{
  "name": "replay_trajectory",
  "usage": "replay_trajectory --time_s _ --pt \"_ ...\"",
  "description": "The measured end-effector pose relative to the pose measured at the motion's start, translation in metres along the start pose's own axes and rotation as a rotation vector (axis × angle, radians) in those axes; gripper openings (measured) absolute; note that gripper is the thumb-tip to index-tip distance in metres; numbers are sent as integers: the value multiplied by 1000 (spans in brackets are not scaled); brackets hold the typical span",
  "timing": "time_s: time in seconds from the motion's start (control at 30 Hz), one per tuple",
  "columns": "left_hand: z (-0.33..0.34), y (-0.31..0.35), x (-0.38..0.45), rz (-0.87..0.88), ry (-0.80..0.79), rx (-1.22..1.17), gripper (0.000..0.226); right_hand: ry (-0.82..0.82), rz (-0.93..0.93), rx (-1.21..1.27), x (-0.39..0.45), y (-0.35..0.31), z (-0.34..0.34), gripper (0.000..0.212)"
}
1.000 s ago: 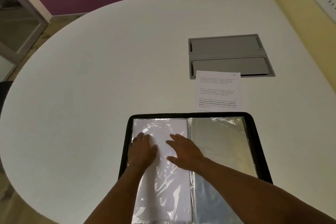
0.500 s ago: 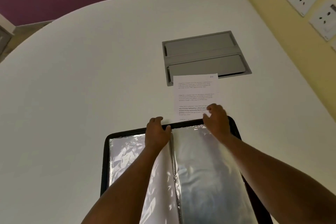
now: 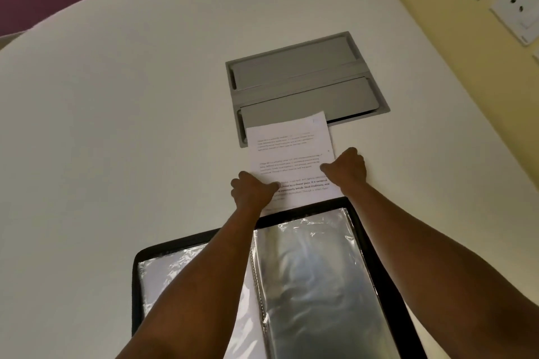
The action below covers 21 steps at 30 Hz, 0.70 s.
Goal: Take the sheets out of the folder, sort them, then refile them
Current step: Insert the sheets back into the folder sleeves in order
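A black folder [image 3: 137, 285] lies open near the table's front edge, with clear plastic sleeves [image 3: 309, 285] showing on both sides. A white sheet sits in the left sleeve, partly under my forearm. Beyond the folder's far edge lies a printed white sheet [image 3: 291, 151] on the table. My left hand [image 3: 252, 191] pinches the sheet's left edge with curled fingers. My right hand [image 3: 347, 167] grips its right edge, thumb on top of the paper.
A grey recessed cable hatch [image 3: 303, 79] is set into the white table [image 3: 116, 125]; the sheet's far end overlaps it. A yellow wall with socket plates [image 3: 519, 6] runs along the right. The table's curved edge lies at the far left.
Both hands left the folder's sleeves and reached forward past its far edge. They now hold the printed sheet by its two side edges. The view shifted forward and right.
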<state>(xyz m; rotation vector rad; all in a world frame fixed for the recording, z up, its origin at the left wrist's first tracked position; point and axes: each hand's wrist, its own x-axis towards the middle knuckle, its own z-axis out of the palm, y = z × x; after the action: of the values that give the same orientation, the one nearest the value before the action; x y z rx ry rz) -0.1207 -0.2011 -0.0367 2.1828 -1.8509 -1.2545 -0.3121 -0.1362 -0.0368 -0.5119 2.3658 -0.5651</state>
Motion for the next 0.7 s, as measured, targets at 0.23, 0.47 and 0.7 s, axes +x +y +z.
replay_trajectory --time_s 0.23,0.47,0.7 --pt "6 13 15 -2 -2 -193 16 -22 -182 79 6 0 -3 27" --pt "-31 38 1 245 184 -467 13 134 -426 456 -12 -28 -41 24" --pt "-50 31 -43 438 465 -533 7 282 -590 679 -44 -58 -93 13"
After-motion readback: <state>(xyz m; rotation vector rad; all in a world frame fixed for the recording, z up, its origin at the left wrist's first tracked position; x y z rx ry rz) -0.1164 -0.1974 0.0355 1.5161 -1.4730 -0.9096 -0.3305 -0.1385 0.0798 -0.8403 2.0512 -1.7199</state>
